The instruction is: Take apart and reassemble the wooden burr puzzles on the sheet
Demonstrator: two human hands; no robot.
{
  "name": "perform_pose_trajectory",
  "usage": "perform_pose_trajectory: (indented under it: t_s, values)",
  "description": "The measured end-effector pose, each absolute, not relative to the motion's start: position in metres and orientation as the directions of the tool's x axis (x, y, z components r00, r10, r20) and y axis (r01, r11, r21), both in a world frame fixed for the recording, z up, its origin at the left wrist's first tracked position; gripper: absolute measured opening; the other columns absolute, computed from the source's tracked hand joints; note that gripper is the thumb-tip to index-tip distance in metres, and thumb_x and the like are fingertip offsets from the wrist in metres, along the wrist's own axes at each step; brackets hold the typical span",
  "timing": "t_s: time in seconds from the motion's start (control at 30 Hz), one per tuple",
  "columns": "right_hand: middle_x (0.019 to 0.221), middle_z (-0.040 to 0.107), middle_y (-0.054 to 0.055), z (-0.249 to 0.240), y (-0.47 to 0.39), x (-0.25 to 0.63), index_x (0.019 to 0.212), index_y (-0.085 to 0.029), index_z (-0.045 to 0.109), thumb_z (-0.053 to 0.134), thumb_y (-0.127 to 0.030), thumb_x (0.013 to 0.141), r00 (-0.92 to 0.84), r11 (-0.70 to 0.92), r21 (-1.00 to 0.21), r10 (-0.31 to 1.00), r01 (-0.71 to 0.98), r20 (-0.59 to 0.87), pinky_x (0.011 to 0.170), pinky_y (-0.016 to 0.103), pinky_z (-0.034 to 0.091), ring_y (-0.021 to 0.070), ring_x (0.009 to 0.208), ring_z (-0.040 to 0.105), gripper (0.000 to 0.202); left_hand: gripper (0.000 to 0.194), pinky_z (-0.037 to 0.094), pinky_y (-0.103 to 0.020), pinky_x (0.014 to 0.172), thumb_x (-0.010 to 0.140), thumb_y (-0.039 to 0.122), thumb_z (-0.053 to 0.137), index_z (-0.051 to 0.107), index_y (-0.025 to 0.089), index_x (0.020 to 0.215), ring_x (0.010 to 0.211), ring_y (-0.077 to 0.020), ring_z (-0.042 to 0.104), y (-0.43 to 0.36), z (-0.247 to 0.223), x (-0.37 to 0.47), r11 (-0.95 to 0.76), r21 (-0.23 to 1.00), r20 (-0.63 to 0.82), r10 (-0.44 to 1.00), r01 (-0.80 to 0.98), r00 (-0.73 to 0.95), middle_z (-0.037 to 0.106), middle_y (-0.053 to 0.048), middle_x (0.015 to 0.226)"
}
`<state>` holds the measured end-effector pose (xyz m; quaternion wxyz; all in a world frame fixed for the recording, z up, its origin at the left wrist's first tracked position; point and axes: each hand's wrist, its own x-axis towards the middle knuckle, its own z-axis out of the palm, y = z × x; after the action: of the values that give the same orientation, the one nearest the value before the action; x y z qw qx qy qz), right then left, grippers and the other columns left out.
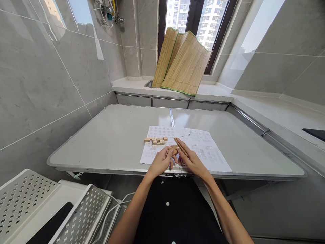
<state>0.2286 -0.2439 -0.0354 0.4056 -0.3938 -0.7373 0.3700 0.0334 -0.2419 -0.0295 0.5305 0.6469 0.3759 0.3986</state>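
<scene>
Near the front edge of the white table, my left hand [162, 160] is closed on wooden pieces [173, 149], its fingertips close to those of my other hand. My right hand [188, 156] grips long thin wooden sticks [180, 146] that slant up to the left between its fingers. Where the pieces meet between the hands, their exact number and joints are hard to make out. Just beyond my left hand, several small wooden blocks [157, 140] lie in a cluster at the left edge of printed paper sheets [212, 145]. The sheets show small diagrams and lie under both hands.
The white folding table [109, 135] has a central seam. A folded bamboo mat [186, 64] leans by the window on the back ledge [132, 84]. At lower left stand white perforated baskets [83, 213] with a white cable [109, 213]. A dark flat object [315, 133] lies on the right counter.
</scene>
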Motion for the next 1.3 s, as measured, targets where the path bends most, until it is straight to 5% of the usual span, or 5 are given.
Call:
perform_pose_trajectory:
  t_s: [0.37,0.6,0.8,1.13,1.3]
  values:
    - [0.065,0.058,-0.002,-0.0349,-0.2447,0.2282,0.168,-0.024,0.030,0.036,-0.046,0.112,-0.394,0.454,-0.815,0.866,0.360,0.308,0.069,0.032,0.055,0.0196,0.059,0.058,0.061,0.043,0.037,-0.024,0.052,0.103,0.061,0.047,0.056,0.019,0.101,0.046,-0.0084,0.046,-0.2447,-0.0247,0.0326,-0.140,0.988,0.104,0.905,0.059,0.413,0.066,0.000,0.073]
    - [0.082,0.071,0.002,-0.0328,-0.2483,0.2231,0.167,-0.023,0.033,0.036,-0.045,0.112,-0.446,0.496,-0.751,0.844,0.436,0.298,0.079,0.033,0.055,0.0210,0.073,0.065,0.060,0.041,0.039,-0.025,0.054,0.103,0.059,0.047,0.051,0.021,0.090,0.048,-0.0094,0.048,-0.2426,-0.0255,0.0349,-0.161,0.982,0.110,0.913,0.100,0.393,0.065,0.001,0.071]
    - [0.118,0.076,0.009,-0.0344,-0.2488,0.2233,0.169,-0.027,0.027,0.037,-0.043,0.112,-0.452,0.507,-0.739,0.839,0.443,0.305,0.095,0.038,0.054,0.0243,0.096,0.071,0.060,0.039,0.042,-0.027,0.060,0.104,0.057,0.047,0.052,0.022,0.088,0.054,-0.0122,0.050,-0.2446,-0.0218,0.0356,-0.183,0.972,0.119,0.926,0.150,0.359,0.062,0.002,0.067]
    - [0.108,0.078,0.007,-0.0351,-0.2479,0.2233,0.168,-0.028,0.028,0.038,-0.042,0.111,-0.459,0.524,-0.740,0.827,0.421,0.325,0.088,0.037,0.056,0.0230,0.085,0.070,0.060,0.039,0.045,-0.028,0.066,0.104,0.058,0.047,0.055,0.022,0.092,0.064,-0.0158,0.057,-0.2444,-0.0229,0.0347,-0.227,0.958,0.154,0.922,0.177,0.355,0.064,0.001,0.072]
    - [0.100,0.075,0.004,-0.0386,-0.2486,0.2249,0.166,-0.027,0.035,0.058,-0.043,0.104,-0.330,0.541,-0.721,0.839,0.433,0.432,0.070,0.032,0.057,0.0183,0.070,0.064,0.068,0.039,0.040,-0.026,0.059,0.105,0.059,0.047,0.054,0.021,0.102,0.055,-0.0126,0.047,-0.2457,-0.0267,0.0326,-0.183,0.977,0.130,0.914,0.106,0.384,0.051,0.006,0.064]
